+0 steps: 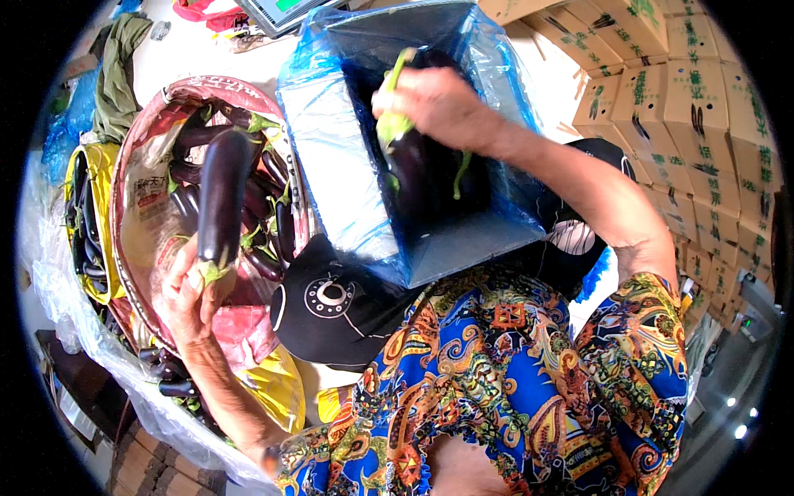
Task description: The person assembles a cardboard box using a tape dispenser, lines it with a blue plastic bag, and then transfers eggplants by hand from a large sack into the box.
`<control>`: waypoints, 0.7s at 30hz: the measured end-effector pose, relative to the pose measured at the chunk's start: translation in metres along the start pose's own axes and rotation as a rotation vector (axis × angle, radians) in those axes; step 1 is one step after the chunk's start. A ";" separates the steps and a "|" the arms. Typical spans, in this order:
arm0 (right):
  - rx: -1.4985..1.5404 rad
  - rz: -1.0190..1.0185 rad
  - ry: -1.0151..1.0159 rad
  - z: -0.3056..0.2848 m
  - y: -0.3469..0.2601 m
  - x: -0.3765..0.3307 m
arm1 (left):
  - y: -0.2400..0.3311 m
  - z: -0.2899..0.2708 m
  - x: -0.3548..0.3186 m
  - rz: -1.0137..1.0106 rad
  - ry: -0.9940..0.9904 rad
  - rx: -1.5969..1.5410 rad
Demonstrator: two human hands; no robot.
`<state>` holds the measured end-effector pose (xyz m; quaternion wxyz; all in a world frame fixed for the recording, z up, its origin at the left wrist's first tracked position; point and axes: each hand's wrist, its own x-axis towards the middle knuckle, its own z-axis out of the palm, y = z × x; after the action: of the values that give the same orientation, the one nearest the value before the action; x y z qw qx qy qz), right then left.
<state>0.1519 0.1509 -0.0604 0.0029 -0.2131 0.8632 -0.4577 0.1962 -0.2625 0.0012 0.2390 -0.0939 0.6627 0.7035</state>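
Observation:
My left hand (192, 291) is closed round the green stem end of a long dark eggplant (223, 194), which points up and away over a round pink-lined basket (132, 194). More eggplants (263, 178) lie heaped in that basket. Over a box (463, 258) lined with blue plastic film, my right hand (438, 103) grips a second eggplant (413, 169) by its green cap, the pale stem sticking up past the fingers. Another eggplant (473, 186) with a curved green stem lies in the box beside it. The box's dark inside hides how many are there.
Cardboard cartons (695, 124) are stacked along the right. A yellow bag (101, 165) holding eggplants stands left of the basket. At the top is a scale (277, 12) with a lit display. Clear plastic sheeting (62, 281) runs down the left side.

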 end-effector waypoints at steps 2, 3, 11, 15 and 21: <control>0.375 0.202 0.046 -0.034 -0.014 0.008 | 0.018 0.009 0.009 -0.033 -0.167 0.061; 0.435 0.269 0.029 -0.057 -0.022 0.012 | 0.025 0.017 0.015 -0.009 -0.211 0.118; 0.612 0.413 0.145 -0.076 -0.010 -0.007 | 0.061 0.124 0.086 -0.276 -0.654 0.457; 0.711 0.340 0.145 -0.081 0.005 -0.020 | 0.040 0.172 0.158 -0.279 -0.843 0.634; 0.790 0.286 0.184 -0.085 -0.008 -0.016 | 0.018 0.176 0.183 -0.482 -0.923 0.631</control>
<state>0.1524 0.2204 -0.0077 0.0707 -0.0318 0.6390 -0.7653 0.0614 -0.0514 -0.0466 0.6704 0.1489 0.6272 0.3674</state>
